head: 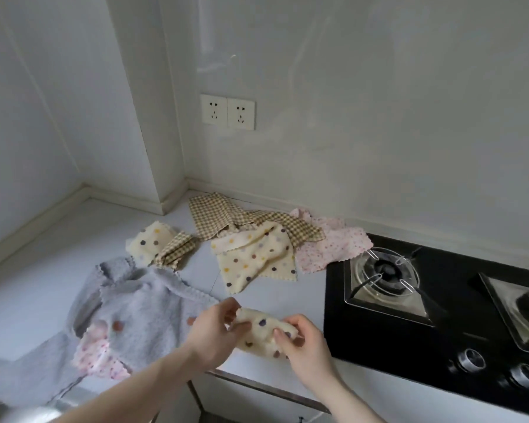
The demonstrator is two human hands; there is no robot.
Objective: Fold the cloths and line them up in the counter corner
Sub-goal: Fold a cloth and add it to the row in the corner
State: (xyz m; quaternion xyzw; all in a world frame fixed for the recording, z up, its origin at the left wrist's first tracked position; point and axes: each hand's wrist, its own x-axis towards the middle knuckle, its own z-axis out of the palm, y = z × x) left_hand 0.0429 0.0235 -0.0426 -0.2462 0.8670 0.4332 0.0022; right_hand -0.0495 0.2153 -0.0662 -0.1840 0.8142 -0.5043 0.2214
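A small cream cloth with coloured dots point(261, 328) is bunched between both hands near the counter's front edge. My left hand point(213, 331) pinches its left end and my right hand point(303, 340) grips its right end. Loose cloths lie further back: a cream dotted cloth point(257, 257), a brown checked cloth point(226, 218), a pink dotted cloth point(330, 242), and a small cream dotted cloth point(153, 242) tangled with a checked piece point(177, 250). A large grey cloth point(135, 312) is spread at the left over another pink dotted cloth point(98, 355).
A black gas hob point(440, 340) with two burners and knobs fills the right side. The white counter point(37, 288) meets the walls in a corner at the back left, beside a wall pillar. Two sockets point(228, 112) sit on the wall. A sink edge point(19, 410) shows bottom left.
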